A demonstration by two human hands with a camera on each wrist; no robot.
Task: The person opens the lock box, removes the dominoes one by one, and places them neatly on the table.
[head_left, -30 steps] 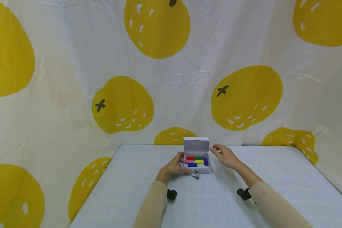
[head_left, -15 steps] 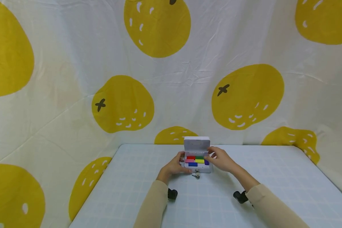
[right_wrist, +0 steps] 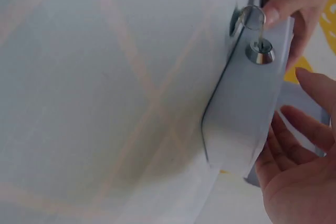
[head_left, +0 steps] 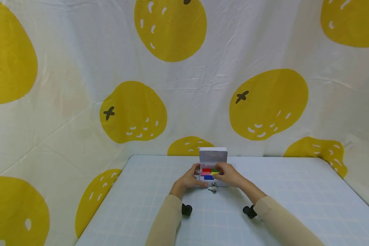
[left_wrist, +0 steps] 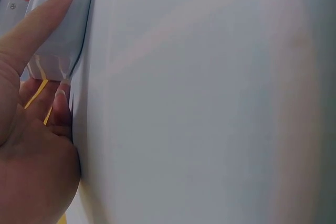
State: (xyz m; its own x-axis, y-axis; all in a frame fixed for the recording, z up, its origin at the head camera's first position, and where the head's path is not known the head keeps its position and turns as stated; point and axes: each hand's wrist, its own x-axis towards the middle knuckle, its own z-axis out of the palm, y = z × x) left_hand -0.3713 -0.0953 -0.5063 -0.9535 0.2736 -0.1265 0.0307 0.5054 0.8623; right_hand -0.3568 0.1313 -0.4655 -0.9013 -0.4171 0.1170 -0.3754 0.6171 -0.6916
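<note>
A small white metal box [head_left: 222, 183] stands on the table with its lid [head_left: 213, 157] raised. Inside lie flat coloured blocks: a red block [head_left: 206, 170], a pink block [head_left: 205, 174], a blue block [head_left: 208, 177] and partly covered yellow and green ones. My left hand [head_left: 187, 179] grips the box's left end, thumb along the front wall. Over the box's right half is my right hand [head_left: 231, 175], thumb and fingers apart; the right wrist view shows nothing held between them. It hides the box's right end. A lock [right_wrist: 261, 52] with a key and ring [right_wrist: 253, 18] sits in the front wall.
The table [head_left: 215, 222] has a pale checked cloth. Behind it hangs a white curtain [head_left: 200, 116] printed with big yellow fruits. A black wrist camera [head_left: 187, 209] sits below the left hand, another black camera [head_left: 249, 212] below the right.
My right hand has moved left from beside the raised lid to over the blocks, covering the purple one. My left hand stays on the box.
</note>
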